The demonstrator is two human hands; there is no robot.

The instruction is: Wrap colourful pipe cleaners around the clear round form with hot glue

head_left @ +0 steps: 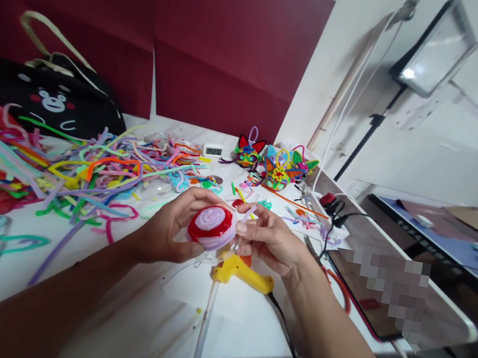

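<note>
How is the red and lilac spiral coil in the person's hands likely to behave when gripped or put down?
Probably light: the spiral coil sits between fingertips of the left hand and right hand alone. It looks fuzzy, so likely grippy, not slippery. Wound from soft strands, it may squash or unwind under a hard squeeze.

I hold the coiled disc (212,228) over the near middle of the tabletop (127,313), my left grip (170,225) on its left side, my right grip (271,243) on its right. The glue gun (245,276) lies just under my right grip. The heap of pipe cleaners (83,170) spreads left, the bag (53,100) behind it. Far off stands the clock (213,150), the masks (277,170) just right of it. The tablet (385,291) lies at the right edge.
</note>
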